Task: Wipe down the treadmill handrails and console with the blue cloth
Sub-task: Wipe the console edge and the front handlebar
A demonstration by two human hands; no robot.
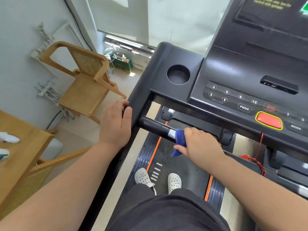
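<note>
R hand (200, 144) is curled round the blue cloth (180, 140), squeezing it onto the grip bar (150, 124) at 6 o'clock below the console (233, 77). L hand (115, 124), at 9 o'clock, clasps the side rail (138, 100). Imo keep the cloth wrapped all round, slide w/ steady pressure, twist for the underside.

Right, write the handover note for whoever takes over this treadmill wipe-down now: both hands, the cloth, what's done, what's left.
Left hand: grips the left handrail, with no cloth in it.
Right hand: holds the blue cloth wrapped on the grip bar, beside its silver sensor patch.
Done: this view does not show which surfaces are already wiped; the cloth is on the grip bar.
Left: probably the rest of that bar, the left handrail, then the console and its cup holder.
</note>
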